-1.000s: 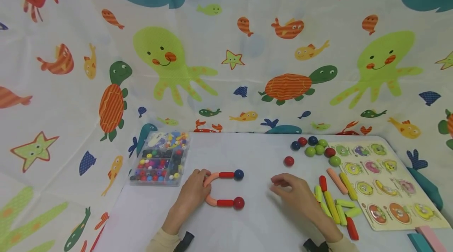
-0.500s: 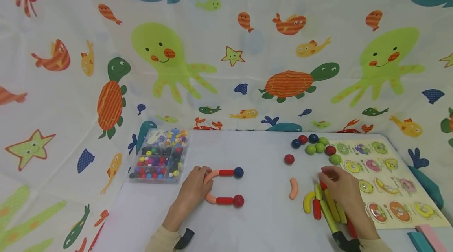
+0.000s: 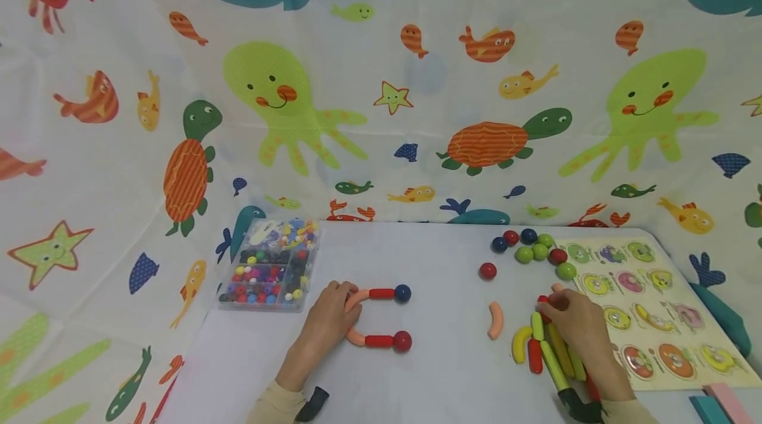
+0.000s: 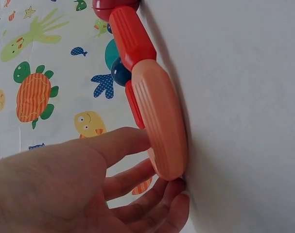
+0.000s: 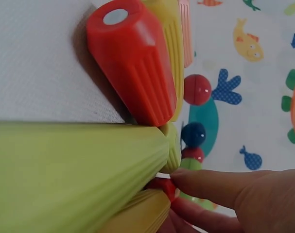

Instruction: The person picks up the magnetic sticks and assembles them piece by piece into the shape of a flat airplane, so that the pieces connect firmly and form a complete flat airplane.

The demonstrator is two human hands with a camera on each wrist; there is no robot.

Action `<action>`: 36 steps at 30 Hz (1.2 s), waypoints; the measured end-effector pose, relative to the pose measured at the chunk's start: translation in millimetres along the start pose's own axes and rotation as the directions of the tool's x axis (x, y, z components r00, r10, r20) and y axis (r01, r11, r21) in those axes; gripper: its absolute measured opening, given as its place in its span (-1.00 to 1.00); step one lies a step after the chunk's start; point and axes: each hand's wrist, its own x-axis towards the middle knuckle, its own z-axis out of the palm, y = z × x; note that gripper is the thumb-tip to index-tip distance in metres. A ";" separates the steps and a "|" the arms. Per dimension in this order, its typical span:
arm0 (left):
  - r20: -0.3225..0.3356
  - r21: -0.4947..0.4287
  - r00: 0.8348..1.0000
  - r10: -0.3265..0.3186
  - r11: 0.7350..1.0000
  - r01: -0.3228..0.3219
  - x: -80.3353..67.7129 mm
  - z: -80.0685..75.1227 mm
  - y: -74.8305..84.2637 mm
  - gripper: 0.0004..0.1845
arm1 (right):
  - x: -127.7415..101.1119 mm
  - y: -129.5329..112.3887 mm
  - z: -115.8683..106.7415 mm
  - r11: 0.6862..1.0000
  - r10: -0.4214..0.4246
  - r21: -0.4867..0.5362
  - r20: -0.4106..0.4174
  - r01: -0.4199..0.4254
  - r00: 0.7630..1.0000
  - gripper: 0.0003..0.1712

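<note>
In the head view my left hand [image 3: 329, 318] holds a curved salmon-pink stick [image 4: 162, 116] at its bend, thumb on one side and fingers on the other. Each of its ends joins a straight red stick [image 3: 379, 341]. One red stick carries a dark blue ball [image 3: 403, 293], the other a red ball [image 3: 402, 342]. My right hand [image 3: 579, 326] reaches into the pile of sticks and pinches a short red stick [image 5: 163, 187] between thumb and finger. Yellow-green sticks [image 5: 79, 170] lie close beside it; the hand hides part of the pile in the head view.
A clear divided box of beads [image 3: 264, 268] stands at left. Several loose balls [image 3: 540, 252] lie at back right, beside a picture board [image 3: 649, 305]. Nearer are a curved pink stick [image 3: 495, 320], a curved yellow stick [image 3: 520, 344] and flat teal and pink blocks [image 3: 710, 409].
My right hand has moved right from mid-table to the stick pile and now pinches the short red stick. My left hand keeps its hold on the curved stick.
</note>
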 end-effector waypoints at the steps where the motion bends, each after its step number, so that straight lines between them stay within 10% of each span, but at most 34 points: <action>1: -0.005 0.003 1.000 0.003 1.000 -0.003 0.3 0.6 0.0 -0.69 | 0.2 0.2 0.3 1.000 -0.007 -0.006 -0.001 0.007 1.000 -0.58; 22: 0.016 0.001 1.000 0.008 1.000 -0.008 8.4 3.3 3.6 -0.67 | 5.1 -31.4 -3.2 0.983 -0.104 0.138 -0.139 0.123 0.985 -0.56; 36: 0.021 -0.005 1.000 0.015 1.000 -0.015 10.8 4.3 8.0 -0.66 | 11.0 -87.6 19.6 0.947 -0.224 0.218 -0.077 0.235 0.972 -0.53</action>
